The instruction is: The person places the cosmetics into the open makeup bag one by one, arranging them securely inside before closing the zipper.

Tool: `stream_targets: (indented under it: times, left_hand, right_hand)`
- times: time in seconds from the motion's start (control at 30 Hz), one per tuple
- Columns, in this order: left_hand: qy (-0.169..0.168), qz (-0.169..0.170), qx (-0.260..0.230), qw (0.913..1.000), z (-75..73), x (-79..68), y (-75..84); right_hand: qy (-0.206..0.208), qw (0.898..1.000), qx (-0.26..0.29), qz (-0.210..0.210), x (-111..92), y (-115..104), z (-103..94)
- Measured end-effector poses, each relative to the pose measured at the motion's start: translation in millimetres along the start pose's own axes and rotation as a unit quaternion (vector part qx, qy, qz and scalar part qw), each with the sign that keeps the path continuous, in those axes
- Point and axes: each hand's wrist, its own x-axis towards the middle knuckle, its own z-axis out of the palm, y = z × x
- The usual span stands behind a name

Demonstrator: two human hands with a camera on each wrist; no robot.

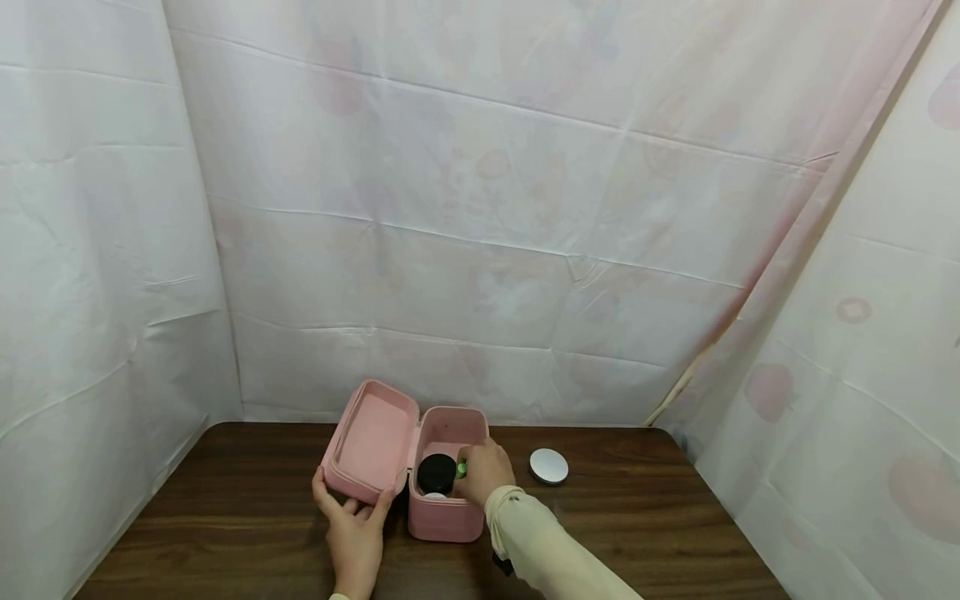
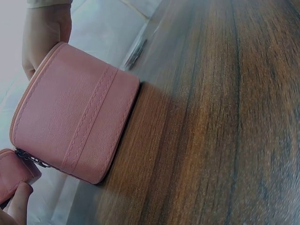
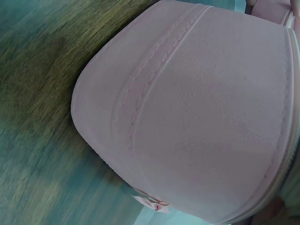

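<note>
A pink zippered cosmetic case (image 1: 447,523) sits on the table with its lid (image 1: 373,442) swung out to the left. My left hand (image 1: 356,537) grips the lid's near edge, thumb on one side and fingers on the other. In the left wrist view, part of that hand (image 2: 18,206) touches the lid. My right hand (image 1: 487,472) reaches into the case from the right, a small bright green item (image 1: 461,471) between its thumb and fingers. Most of that item is hidden. Beside it in the case is a round black-lidded jar (image 1: 437,473), with something white (image 1: 435,496) partly showing in front.
A round silver-white disc-shaped thing (image 1: 549,466) lies on the dark wooden table (image 1: 637,517), right of the case. Pale patterned curtains (image 1: 465,208) hang behind and at both sides. A zipper pull (image 2: 32,158) dangles at the case's hinge side.
</note>
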Motion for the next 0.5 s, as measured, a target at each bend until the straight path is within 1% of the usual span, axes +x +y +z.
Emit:
stream_targets:
  times: [0.5]
  left_hand:
    - [0.001, 0.004, -0.011, 0.9999, 0.9, -1.5, -1.4]
  right_hand:
    - [-0.033, 0.998, -0.060, 0.002, 0.9, -8.8, -6.0]
